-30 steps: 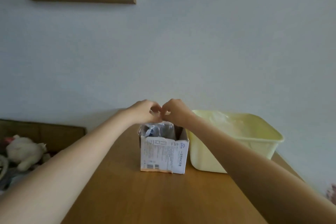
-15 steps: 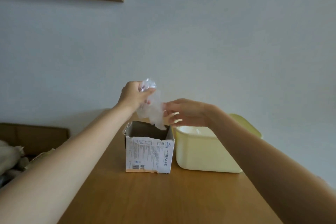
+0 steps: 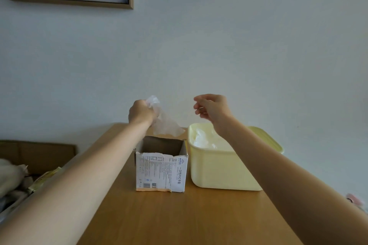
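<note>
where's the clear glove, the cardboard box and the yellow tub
clear glove (image 3: 166,125), head view, on the loose sheet hanging above the box
cardboard box (image 3: 161,173), head view, on its printed front face
yellow tub (image 3: 221,171), head view, on its front wall

A pale yellow tub (image 3: 223,167), a white printed cardboard box (image 3: 161,172), a clear glove (image 3: 166,125), a brown table (image 3: 179,219).

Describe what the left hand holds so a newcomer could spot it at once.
On the wooden table stands a cardboard box beside a yellow tub. Above the box, the left hand grips a clear glove. Unlike the plastic in the tub, it hangs in mid-air.
</note>
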`<state>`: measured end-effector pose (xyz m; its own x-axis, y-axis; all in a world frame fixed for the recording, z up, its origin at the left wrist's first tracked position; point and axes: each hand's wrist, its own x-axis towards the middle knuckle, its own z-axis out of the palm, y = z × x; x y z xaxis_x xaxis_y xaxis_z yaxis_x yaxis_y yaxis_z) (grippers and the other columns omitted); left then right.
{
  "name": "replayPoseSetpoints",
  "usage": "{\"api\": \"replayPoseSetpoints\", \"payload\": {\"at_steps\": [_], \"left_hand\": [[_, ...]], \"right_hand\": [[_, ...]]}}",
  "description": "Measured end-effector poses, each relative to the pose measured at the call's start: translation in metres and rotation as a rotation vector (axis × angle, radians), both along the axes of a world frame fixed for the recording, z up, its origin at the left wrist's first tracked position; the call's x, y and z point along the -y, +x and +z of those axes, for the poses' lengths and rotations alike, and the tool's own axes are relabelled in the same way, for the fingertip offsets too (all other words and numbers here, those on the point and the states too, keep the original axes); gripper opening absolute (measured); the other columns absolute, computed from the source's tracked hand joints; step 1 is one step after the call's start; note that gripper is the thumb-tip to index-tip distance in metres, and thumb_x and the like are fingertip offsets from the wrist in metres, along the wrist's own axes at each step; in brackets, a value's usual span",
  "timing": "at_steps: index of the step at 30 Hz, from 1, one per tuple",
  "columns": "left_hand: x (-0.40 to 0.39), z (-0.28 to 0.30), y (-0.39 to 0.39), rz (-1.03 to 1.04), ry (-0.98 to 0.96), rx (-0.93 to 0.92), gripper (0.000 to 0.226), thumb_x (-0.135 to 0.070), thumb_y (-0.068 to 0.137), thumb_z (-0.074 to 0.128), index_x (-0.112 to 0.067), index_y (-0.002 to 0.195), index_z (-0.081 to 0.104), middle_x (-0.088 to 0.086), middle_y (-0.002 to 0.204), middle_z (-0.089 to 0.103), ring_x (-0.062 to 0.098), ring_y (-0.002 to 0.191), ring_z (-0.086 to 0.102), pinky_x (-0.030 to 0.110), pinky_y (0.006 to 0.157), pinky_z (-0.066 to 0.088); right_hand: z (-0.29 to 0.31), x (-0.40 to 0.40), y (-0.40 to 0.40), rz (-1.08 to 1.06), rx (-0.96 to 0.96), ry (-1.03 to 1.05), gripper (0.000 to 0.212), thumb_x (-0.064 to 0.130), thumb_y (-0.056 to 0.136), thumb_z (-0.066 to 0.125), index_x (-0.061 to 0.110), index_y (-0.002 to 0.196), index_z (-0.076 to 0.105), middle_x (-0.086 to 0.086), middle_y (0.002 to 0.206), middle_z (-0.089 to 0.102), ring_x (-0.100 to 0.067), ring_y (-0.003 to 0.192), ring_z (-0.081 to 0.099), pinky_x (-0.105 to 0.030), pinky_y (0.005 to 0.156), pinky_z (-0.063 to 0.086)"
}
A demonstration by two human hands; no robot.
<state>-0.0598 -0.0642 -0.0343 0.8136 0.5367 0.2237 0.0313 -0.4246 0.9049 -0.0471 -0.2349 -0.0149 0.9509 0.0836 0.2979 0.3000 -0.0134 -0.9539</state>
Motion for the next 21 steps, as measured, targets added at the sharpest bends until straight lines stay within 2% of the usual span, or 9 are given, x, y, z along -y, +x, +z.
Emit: {"api": "replayPoseSetpoints", "payload": {"at_steps": [2,4,6,9,11,15,17,20,21], "left_hand": [[-0.006,-0.002,0.0,0.035,-0.1,0.028,0.01,-0.001,0.088,0.051,-0.002,0.092,0.06,0.015,0.097,0.06,0.035,0.089,0.064,0.042,0.086,0.054],[-0.006,0.0,0.002,0.05,-0.147,0.068,0.022,-0.006,0.091,0.049,-0.01,0.069,0.051,0.013,0.087,0.058,0.029,0.074,0.059,0.036,0.072,0.054],[0.003,0.004,0.002,0.027,-0.123,0.09,0.027,-0.012,0.094,0.046,-0.012,0.066,0.047,0.01,0.077,0.058,0.023,0.068,0.055,0.028,0.058,0.045],[0.016,0.009,-0.002,-0.046,-0.073,0.1,0.026,-0.015,0.094,0.046,-0.012,0.069,0.048,0.004,0.066,0.05,0.021,0.062,0.051,0.025,0.055,0.041],[0.013,0.008,-0.002,-0.058,-0.142,0.105,0.025,-0.018,0.098,0.041,-0.01,0.076,0.051,0.005,0.067,0.049,0.016,0.051,0.043,0.02,0.044,0.034],[0.0,0.007,-0.003,-0.052,-0.358,0.094,0.028,-0.014,0.097,0.041,-0.012,0.071,0.051,0.007,0.063,0.048,0.01,0.033,0.033,0.017,0.033,0.024],[0.007,0.007,-0.004,-0.084,-0.412,0.071,0.022,-0.006,0.093,0.042,-0.01,0.072,0.051,0.006,0.062,0.047,0.013,0.041,0.031,0.021,0.037,0.023],[0.018,0.003,-0.002,-0.185,-0.385,0.044,0.02,-0.009,0.096,0.04,-0.006,0.081,0.053,0.006,0.061,0.048,0.014,0.046,0.032,0.019,0.035,0.022],[0.017,0.002,-0.002,-0.2,-0.365,0.038,0.022,-0.012,0.097,0.041,-0.007,0.079,0.052,0.006,0.062,0.048,0.014,0.047,0.032,0.019,0.036,0.021]], "right_hand": [[0.0,0.003,-0.007,0.16,0.059,-0.135,0.018,0.021,0.089,0.062,0.01,0.103,0.059,-0.002,0.089,0.06,-0.013,0.075,0.059,-0.021,0.065,0.048],[-0.004,-0.004,-0.016,0.319,0.06,-0.442,0.044,0.027,0.083,0.068,0.016,0.123,0.052,0.002,0.11,0.055,-0.015,0.098,0.058,-0.026,0.079,0.047],[-0.009,-0.017,-0.019,0.264,0.215,-0.669,0.043,0.017,0.082,0.07,0.013,0.122,0.056,0.001,0.111,0.055,-0.016,0.097,0.058,-0.025,0.081,0.046],[0.001,-0.03,-0.013,0.007,0.224,-0.314,0.016,-0.001,0.087,0.055,-0.002,0.098,0.067,-0.001,0.076,0.061,-0.014,0.068,0.057,-0.023,0.066,0.047],[0.009,-0.025,-0.009,-0.019,0.157,-0.169,0.014,0.008,0.091,0.056,0.002,0.097,0.067,0.0,0.074,0.061,-0.015,0.069,0.056,-0.021,0.063,0.047],[0.002,-0.015,-0.022,0.342,0.159,-0.688,0.052,0.029,0.084,0.068,0.018,0.131,0.048,0.0,0.125,0.05,-0.017,0.11,0.052,-0.027,0.087,0.044],[-0.01,-0.021,-0.019,0.215,0.315,-0.914,0.055,0.022,0.08,0.073,0.011,0.128,0.05,-0.004,0.123,0.05,-0.019,0.109,0.051,-0.024,0.083,0.039],[-0.008,-0.029,-0.012,-0.042,0.353,-0.414,0.005,0.004,0.086,0.061,0.002,0.085,0.066,-0.01,0.074,0.064,-0.021,0.065,0.06,-0.032,0.059,0.048],[-0.005,-0.027,-0.008,-0.084,0.279,-0.235,0.014,0.001,0.087,0.058,0.006,0.075,0.063,-0.005,0.06,0.059,-0.014,0.049,0.054,-0.026,0.047,0.044]]}}
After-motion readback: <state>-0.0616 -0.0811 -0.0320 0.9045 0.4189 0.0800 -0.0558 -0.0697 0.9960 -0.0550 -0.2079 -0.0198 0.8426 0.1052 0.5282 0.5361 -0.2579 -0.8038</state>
